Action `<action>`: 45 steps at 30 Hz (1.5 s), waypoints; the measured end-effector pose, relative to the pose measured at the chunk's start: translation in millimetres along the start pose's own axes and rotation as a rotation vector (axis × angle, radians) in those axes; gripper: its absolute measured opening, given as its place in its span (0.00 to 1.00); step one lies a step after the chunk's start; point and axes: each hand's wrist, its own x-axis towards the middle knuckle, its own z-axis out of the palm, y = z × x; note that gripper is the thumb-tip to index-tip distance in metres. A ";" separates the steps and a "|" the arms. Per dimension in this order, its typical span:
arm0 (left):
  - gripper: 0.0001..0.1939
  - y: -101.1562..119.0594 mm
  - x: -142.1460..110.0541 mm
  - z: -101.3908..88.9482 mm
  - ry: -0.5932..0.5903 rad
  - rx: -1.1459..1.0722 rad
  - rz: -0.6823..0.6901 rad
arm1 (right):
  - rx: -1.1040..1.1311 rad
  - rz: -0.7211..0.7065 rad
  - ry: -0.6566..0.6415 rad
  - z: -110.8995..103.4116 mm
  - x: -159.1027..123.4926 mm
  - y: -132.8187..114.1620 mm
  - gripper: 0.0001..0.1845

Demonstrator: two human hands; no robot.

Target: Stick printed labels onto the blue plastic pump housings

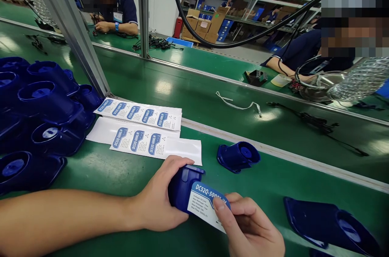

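Observation:
My left hand (pixel 164 196) is wrapped round a blue plastic housing (pixel 180 188), thumb and fingers on opposite sides of it. Between thumb and fingers, my right hand (pixel 249 224) pinches a blue-and-white label (pixel 205 204) printed "DC52Q-5000L/H". The label's left end overlaps the right side of the housing; whether it is stuck down there I cannot tell. Beyond my hands lie label sheets (pixel 146 116) in two rows, with several labels on them. A single blue housing (pixel 240 156) rests on the green bench to the upper right.
Many blue housings (pixel 42 99) are piled at the left. Another blue housing (pixel 331 224) lies at the lower right. A metal post (pixel 69 26) rises at the left, and a black cable (pixel 225 44) hangs across the top. Two co-workers sit across the line, behind a white strap (pixel 237 101) and black cords (pixel 316 119).

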 end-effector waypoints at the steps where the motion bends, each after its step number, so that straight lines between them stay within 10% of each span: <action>1: 0.50 0.2 0.0 -0.2 0.000 0.000 0.000 | 0.003 0.004 0.004 -0.1 -0.2 0.1 0.24; 8: 0.51 1.1 -0.2 -1.3 0.000 -0.003 -0.012 | -0.032 -0.084 -0.166 -13.6 9.9 8.6 0.18; 28: 0.50 0.5 -0.6 -1.1 -0.002 -0.010 -0.006 | 0.009 0.030 -0.009 -1.1 0.1 1.9 0.24; 45: 0.49 0.9 -0.4 -0.8 0.002 -0.005 0.001 | -0.073 -0.101 -0.184 -15.1 11.0 10.8 0.17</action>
